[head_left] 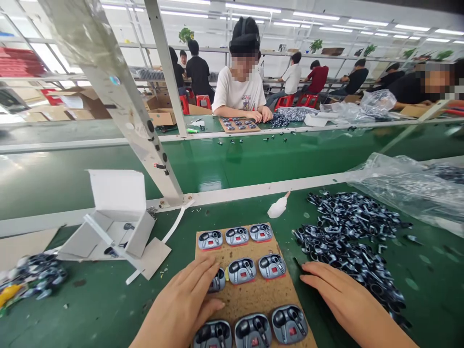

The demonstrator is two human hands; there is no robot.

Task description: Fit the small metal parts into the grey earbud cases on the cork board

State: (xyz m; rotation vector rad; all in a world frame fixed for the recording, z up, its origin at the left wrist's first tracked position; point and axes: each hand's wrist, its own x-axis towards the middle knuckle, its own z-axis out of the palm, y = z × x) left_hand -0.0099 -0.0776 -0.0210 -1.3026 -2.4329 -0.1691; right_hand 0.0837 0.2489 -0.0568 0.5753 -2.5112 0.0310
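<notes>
Cases (242, 271), glossy and rounded, on speckled brown board (250, 296)

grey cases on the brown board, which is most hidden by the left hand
The left case in the middle row: only its right part shows past the left hand; the others show far more.

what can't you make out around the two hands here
Head view throughout:
Grey rounded plastic earbud case: partly hidden by the left bare hand.
Right bare hand: its back hides the palm and any grip.
Brown rectangular board: near edge cut off by picture bottom.
Dark glossy plastic pieces: lower ones buried under upper ones.
</notes>
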